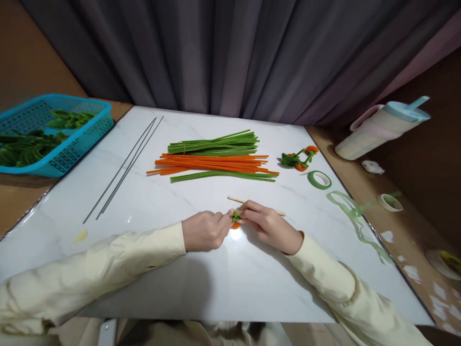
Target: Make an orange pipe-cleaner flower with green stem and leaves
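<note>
My left hand [205,229] and my right hand [268,225] meet at the middle of the white marble table [180,269]. Between their fingertips they pinch a small green and orange pipe-cleaner piece [236,219]. A thin wooden stick [252,203] lies on the table just behind my right hand, partly hidden by it. Both forearms wear cream sleeves.
Bundles of green pipe cleaners [216,143] and orange pipe cleaners [212,164] lie further back. Finished green-orange pieces [298,159] and a green tape roll [319,179] sit right. Thin wires [124,168] lie left, beside a blue basket [57,158]. A lidded cup [382,127] lies at far right.
</note>
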`<state>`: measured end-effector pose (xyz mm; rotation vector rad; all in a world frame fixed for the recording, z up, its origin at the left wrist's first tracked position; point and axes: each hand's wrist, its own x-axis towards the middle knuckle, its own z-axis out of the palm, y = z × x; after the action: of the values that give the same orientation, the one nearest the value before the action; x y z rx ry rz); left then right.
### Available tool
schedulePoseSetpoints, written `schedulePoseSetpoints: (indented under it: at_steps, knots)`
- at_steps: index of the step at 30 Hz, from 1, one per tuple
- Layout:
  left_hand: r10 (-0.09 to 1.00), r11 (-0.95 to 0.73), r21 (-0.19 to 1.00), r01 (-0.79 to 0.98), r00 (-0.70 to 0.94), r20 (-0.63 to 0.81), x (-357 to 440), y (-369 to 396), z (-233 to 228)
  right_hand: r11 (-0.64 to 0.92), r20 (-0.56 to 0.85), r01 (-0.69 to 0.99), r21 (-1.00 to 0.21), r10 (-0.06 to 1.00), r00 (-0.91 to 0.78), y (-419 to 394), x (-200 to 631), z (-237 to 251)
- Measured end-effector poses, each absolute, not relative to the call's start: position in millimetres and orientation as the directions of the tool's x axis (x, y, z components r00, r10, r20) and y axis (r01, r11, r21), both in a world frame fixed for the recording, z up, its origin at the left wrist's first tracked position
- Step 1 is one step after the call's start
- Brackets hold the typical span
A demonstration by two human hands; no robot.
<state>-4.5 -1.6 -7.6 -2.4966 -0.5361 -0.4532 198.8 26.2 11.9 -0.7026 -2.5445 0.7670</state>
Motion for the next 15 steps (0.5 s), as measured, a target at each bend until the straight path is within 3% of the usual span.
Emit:
schedulePoseSetpoints:
  at_steps: [6,9,12,15]
  knots:
    - [0.32,-0.756,-0.398,0.52,0.824,0.468,-3.1,-0.3,-4.9,0.692,0.215,0.411,-0.593,0.628,-0.748,22.1,198.1,20.1]
    - [0.42,-0.762,-0.255,0.596,0.753,0.506,-2.2,-2.1,-4.8,0.709,0.242,0.434,-0.556,0.637,-0.732,19.2,196.6,19.1]
    - [0.622,-0.743,0.105,0.661,0.623,0.475,-1.1,-4.6,-3.2,0.717,0.281,0.405,-0.567,0.631,-0.723,17.6,195.4,17.8]
    - [0.869,-0.481,0.663,0.574,0.413,0.273,-0.5,-2.7,2.7,0.676,0.315,0.368,-0.638,0.666,-0.677,16.6,194.8,21.0]
